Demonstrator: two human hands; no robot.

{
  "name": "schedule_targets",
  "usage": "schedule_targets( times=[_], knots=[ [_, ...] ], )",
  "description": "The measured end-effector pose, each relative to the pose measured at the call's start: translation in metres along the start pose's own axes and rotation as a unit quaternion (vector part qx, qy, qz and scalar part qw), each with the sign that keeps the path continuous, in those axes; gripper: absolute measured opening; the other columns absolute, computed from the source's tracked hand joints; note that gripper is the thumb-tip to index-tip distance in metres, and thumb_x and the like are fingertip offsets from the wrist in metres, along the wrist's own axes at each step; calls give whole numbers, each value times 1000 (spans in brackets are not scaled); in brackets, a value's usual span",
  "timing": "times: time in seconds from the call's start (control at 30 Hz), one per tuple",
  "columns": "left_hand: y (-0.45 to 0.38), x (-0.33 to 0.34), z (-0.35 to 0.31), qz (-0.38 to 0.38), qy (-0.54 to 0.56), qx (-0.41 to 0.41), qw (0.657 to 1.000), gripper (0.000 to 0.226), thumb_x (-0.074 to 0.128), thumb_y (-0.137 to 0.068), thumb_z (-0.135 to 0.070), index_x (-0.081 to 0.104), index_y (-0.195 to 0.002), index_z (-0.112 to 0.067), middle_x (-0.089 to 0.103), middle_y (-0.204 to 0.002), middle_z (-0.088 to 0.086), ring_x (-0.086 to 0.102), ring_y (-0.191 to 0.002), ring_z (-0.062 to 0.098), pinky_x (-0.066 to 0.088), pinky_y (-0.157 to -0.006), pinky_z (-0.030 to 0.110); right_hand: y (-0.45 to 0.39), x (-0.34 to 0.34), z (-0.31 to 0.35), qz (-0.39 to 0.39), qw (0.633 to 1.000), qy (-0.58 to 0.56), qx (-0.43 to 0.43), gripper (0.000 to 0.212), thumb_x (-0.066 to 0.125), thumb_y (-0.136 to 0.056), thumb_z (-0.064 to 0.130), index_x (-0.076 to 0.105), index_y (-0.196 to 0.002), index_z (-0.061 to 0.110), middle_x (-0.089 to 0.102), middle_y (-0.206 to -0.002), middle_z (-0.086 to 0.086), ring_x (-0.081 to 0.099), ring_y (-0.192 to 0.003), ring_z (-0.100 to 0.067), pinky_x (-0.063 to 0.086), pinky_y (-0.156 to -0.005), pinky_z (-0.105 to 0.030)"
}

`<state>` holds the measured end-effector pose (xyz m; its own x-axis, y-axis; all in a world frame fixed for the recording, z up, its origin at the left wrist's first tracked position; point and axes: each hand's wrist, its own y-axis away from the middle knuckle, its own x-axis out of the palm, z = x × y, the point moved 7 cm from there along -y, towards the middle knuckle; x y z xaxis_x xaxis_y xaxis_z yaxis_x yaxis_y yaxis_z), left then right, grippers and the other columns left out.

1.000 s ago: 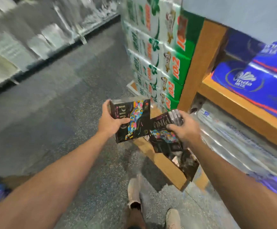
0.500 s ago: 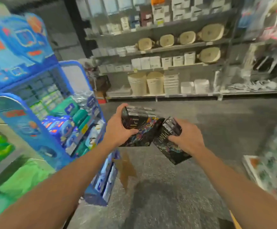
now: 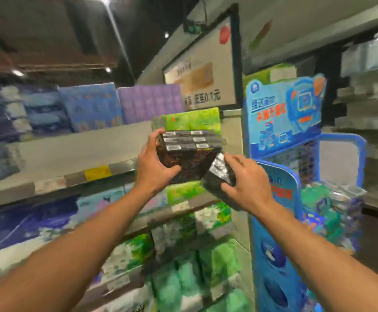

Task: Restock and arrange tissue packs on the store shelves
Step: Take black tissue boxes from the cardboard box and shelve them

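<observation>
Black tissue packs [image 3: 188,154] are now raised before the shelf [image 3: 70,154], no longer over the aisle floor; the left hand [image 3: 154,167] grips the stack, the right hand [image 3: 246,185] clutches another pack [image 3: 219,174]. Placement looks imminent.

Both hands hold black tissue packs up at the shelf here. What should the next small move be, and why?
Probably push the left hand's black pack forward onto the bare stretch of the upper shelf, left of the green packs. The left hand already holds it at shelf height; the right hand grips its tilted pack lower.
</observation>
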<state>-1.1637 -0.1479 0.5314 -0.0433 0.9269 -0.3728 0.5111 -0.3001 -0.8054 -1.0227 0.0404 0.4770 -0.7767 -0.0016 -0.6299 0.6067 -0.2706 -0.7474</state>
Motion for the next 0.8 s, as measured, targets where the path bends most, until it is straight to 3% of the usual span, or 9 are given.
schedule_targets(
  times=[0.07, 0.23, 0.4, 0.53, 0.67, 0.8],
  knots=[
    [-27, -40, 33, -50, -28, -8, 998, 91, 82, -55, -22, 40, -133, -41, 67, -108, -5, 66, -96, 17, 55, -87, 34, -45, 21, 43, -27, 998, 4, -58, 80, 66, -63, 43, 54, -137, 15, 63, -120, -8, 61, -102, -35, 52, -80, -46],
    [-81, -116, 96, -147, -87, -22, 985, 88, 86, -62, -17, 40, -135, -35, 61, -103, -7, 61, -90, 13, 45, -78, 20, -139, 63, 131, -80, 979, 20, -185, 80, 80, -60, 34, 56, -134, 12, 63, -121, -10, 61, -102, -35, 47, -78, -42],
    [-114, -166, 160, -199, -153, -69, 965, 93, 89, -63, -25, 33, -134, -47, 65, -109, 0, 65, -100, 23, 54, -89, 40, -199, 106, 203, -99, 947, 29, -305, 80, 74, -66, 32, 51, -140, 12, 59, -127, -10, 58, -103, -37, 45, -82, -45],
    [-132, -186, 212, -205, -174, -114, 956, 95, 93, -62, -32, 32, -132, -46, 67, -117, 2, 66, -103, 24, 56, -89, 43, -245, 156, 235, -52, 938, 35, -340, 82, 74, -77, 33, 39, -149, 15, 50, -141, -8, 52, -117, -36, 44, -90, -47],
    [-145, -192, 269, -166, -184, -188, 950, 90, 92, -65, -35, 36, -135, -36, 63, -127, 6, 63, -99, 24, 50, -79, 31, -285, 210, 250, 39, 927, 61, -367, 82, 65, -87, 37, 21, -154, 24, 33, -157, 1, 38, -136, -30, 37, -106, -49],
    [-154, -199, 318, -151, -105, -272, 945, 82, 88, -72, -30, 39, -137, -30, 64, -119, 1, 57, -96, 19, 44, -78, 31, -316, 235, 263, 38, 926, 60, -371, 82, 68, -85, 33, 22, -154, 29, 35, -157, 5, 34, -143, -22, 24, -118, -53]
  ],
)
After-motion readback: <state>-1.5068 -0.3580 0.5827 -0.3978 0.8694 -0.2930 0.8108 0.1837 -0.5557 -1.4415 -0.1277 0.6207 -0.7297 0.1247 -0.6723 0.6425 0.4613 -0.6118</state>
